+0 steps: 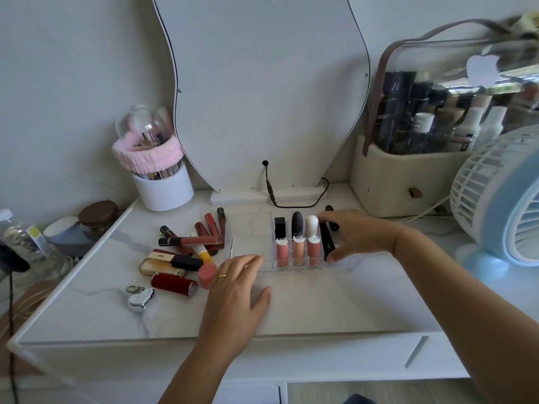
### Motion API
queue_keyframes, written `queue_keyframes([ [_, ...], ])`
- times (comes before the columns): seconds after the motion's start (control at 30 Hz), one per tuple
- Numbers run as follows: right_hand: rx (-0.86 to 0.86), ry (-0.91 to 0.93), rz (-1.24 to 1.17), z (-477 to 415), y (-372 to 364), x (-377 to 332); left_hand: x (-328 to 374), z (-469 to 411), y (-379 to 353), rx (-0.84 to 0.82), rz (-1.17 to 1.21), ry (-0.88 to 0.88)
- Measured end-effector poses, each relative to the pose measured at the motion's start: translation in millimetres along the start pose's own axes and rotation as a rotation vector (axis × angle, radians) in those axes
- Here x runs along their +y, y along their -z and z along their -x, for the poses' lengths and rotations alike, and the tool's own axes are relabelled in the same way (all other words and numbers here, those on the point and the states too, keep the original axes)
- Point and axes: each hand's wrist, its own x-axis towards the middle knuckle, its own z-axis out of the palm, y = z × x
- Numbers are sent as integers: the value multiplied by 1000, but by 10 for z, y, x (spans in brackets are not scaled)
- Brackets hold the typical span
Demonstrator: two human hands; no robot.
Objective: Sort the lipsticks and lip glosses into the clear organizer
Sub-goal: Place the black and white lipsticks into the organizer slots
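Organizer (250, 243), clear, centre of frame on a white vanity top (335, 301). Contents: three glosses (298, 252) in the front row, three lipsticks (297, 224) behind, upright in its right-hand cells; left part empty. Likely light, rigid, slick plastic; best held by its side walls. Left hand (237, 290) rests spread on the near-left corner, clasping nothing. Right hand (354, 234) spans the right wall, fingers curved; a black tube (327, 240) lies under it, hold unclear. Unsorted pile (186, 255), centre-left: small, smooth tubes, easily rolled; pinch mid-barrel.

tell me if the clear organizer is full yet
Not full. The clear organizer holds six upright tubes on its right side; its left compartments show bare.
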Motion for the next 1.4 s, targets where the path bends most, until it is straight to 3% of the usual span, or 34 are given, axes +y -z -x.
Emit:
queue_keyframes([
  [0.23,-86,-58,-31,533,-63,131,-15,1,-7,-2,-17,-12],
  [0.3,-17,-88,-61,589,-35,128,-14,-1,-4,-4,-18,-8],
  [0.43,300,-205,-46,489,-63,-14,-1,-4,2,0,-12,-7],
  [0.57,244,-392,-33,346,-223,-160,13,-3,9,-1,-12,5],
  [0.7,309,-448,-45,313,-291,-182,8,-5,8,-2,-14,-1],
  [0.83,401,-386,-203,371,-201,-179,-3,-8,2,1,-20,-5],
  [0.93,569,-270,-490,409,78,-271,-7,-11,-5,9,-10,-14],
  [1.07,757,-109,-618,255,457,-527,-9,-2,-11,11,-6,-12],
  [1.17,699,-11,-650,21,544,-757,-7,1,-10,9,0,-5],
  [1.4,536,30,-402,-320,394,-891,-19,-6,-17,0,11,-4],
])
